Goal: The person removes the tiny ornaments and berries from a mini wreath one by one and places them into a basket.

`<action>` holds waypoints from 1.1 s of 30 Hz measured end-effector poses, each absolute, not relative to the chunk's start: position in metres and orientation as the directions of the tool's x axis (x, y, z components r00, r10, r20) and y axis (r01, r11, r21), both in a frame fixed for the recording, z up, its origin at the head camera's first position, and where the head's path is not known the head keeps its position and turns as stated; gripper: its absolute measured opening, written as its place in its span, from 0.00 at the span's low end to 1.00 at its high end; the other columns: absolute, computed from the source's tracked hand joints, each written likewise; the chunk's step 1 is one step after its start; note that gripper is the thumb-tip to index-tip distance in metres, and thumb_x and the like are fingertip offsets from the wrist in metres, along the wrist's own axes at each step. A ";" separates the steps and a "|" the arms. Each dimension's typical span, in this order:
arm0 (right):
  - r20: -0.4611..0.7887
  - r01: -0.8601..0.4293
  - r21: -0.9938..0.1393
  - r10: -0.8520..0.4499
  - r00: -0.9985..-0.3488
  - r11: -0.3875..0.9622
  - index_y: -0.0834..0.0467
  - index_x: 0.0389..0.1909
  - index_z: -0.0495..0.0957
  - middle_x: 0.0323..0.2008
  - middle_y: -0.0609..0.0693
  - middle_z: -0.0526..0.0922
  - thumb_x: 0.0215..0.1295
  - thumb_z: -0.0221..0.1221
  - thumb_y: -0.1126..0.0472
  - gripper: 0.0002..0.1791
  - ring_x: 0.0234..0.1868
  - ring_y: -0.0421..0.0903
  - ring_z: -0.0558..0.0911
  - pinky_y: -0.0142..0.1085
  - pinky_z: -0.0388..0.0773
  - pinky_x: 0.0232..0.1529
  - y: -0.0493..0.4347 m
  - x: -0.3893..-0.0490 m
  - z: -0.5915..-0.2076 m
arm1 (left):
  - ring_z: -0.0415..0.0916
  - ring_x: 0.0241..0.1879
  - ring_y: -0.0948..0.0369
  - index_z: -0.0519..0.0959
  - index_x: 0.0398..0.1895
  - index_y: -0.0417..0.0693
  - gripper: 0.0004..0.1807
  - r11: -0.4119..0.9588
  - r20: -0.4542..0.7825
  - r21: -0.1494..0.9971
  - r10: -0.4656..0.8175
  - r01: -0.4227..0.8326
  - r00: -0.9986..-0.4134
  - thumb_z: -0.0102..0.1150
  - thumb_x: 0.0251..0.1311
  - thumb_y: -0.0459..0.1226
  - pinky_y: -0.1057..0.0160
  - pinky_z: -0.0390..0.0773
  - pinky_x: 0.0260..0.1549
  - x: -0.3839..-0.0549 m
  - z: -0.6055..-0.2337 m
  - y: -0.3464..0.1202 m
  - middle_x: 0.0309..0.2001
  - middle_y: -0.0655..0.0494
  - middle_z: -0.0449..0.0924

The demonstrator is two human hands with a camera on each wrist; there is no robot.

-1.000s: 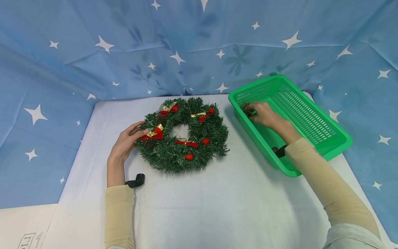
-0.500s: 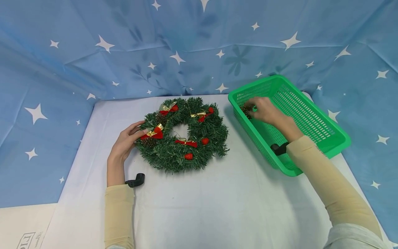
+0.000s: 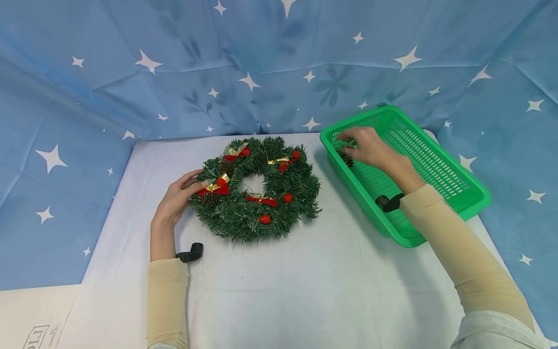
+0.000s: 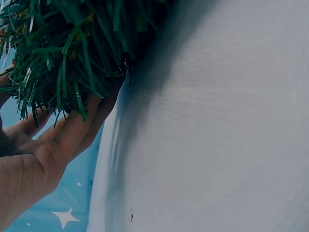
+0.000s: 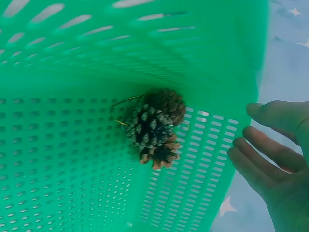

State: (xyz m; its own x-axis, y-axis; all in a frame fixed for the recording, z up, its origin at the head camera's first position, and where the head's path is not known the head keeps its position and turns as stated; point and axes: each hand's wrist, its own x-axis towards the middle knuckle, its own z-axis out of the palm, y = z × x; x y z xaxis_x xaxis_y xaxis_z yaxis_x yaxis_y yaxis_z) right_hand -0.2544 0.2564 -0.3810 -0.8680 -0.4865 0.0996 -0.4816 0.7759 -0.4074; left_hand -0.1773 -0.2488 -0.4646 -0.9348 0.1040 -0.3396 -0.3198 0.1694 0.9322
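Note:
A green Christmas wreath [image 3: 244,220] with red-and-gold bows, red berries and pine cones lies flat on the white table. My left hand [image 3: 174,198] grips its left edge, thumb on top by a bow; in the left wrist view the fingers [image 4: 72,130] reach under the greenery. My right hand [image 3: 366,145] is inside the far left part of the green basket [image 3: 440,184], above several pine cones [image 3: 346,159]. In the right wrist view, its fingers [image 5: 265,150] are spread apart from the clustered cones [image 5: 149,128], with no object visible between them. Gold strings trail from the cones.
Blue cloth with white stars [image 3: 279,72] hangs behind and at both sides of the white table [image 3: 283,291]. The basket's raised walls surround my right hand. A pale printed surface [image 3: 35,310] shows at the lower left.
My right hand has lifted slightly away from the pine cones, and its fingers have opened. More of the cones is visible below it. The left hand and wreath stay in place.

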 end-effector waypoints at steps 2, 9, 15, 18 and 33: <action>0.088 -0.472 -0.414 -0.481 -0.872 0.779 0.70 0.57 0.81 0.54 0.68 0.84 0.66 0.64 0.73 0.18 0.55 0.66 0.83 0.58 0.81 0.53 0.254 -0.254 -0.378 | 0.43 0.82 0.45 0.58 0.82 0.58 0.41 0.168 -0.340 0.932 0.106 -0.320 -0.934 0.64 0.71 0.49 0.34 0.43 0.77 -0.177 -0.464 -0.249 0.83 0.47 0.45; 0.047 -0.425 -0.437 -0.452 -0.891 0.792 0.69 0.61 0.79 0.57 0.67 0.82 0.68 0.64 0.70 0.20 0.58 0.65 0.81 0.58 0.78 0.57 0.249 -0.254 -0.369 | 0.42 0.82 0.45 0.58 0.82 0.59 0.40 0.179 -0.338 0.931 0.104 -0.317 -0.935 0.64 0.71 0.50 0.33 0.43 0.77 -0.177 -0.463 -0.248 0.84 0.47 0.44; 0.063 -0.432 -0.437 -0.452 -0.890 0.789 0.69 0.59 0.80 0.56 0.67 0.83 0.68 0.65 0.69 0.19 0.57 0.65 0.81 0.57 0.79 0.56 0.246 -0.254 -0.365 | 0.42 0.82 0.45 0.58 0.82 0.59 0.41 0.176 -0.339 0.932 0.101 -0.318 -0.935 0.64 0.70 0.49 0.33 0.44 0.77 -0.177 -0.464 -0.248 0.84 0.47 0.45; 0.068 -0.435 -0.432 -0.453 -0.889 0.790 0.68 0.59 0.81 0.55 0.67 0.83 0.68 0.65 0.68 0.19 0.56 0.64 0.82 0.57 0.79 0.56 0.244 -0.255 -0.364 | 0.42 0.82 0.46 0.58 0.82 0.59 0.41 0.177 -0.339 0.931 0.100 -0.319 -0.935 0.64 0.70 0.49 0.33 0.44 0.77 -0.177 -0.464 -0.248 0.84 0.48 0.45; 0.064 -0.454 -0.468 -0.483 -0.873 0.758 0.67 0.59 0.81 0.57 0.65 0.83 0.69 0.65 0.66 0.19 0.57 0.62 0.82 0.55 0.79 0.58 0.216 -0.256 -0.352 | 0.44 0.82 0.46 0.58 0.82 0.59 0.41 0.185 -0.334 0.932 0.102 -0.312 -0.937 0.63 0.70 0.50 0.34 0.45 0.77 -0.176 -0.462 -0.248 0.83 0.47 0.45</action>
State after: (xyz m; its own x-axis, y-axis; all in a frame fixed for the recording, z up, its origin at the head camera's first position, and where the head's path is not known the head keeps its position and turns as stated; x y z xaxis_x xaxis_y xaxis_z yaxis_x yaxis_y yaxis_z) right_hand -0.2557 0.2164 -0.3524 -0.8730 -0.4835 0.0643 -0.4542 0.7579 -0.4682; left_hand -0.1758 -0.2477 -0.4625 -0.9370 0.1018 -0.3342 -0.3122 0.1853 0.9318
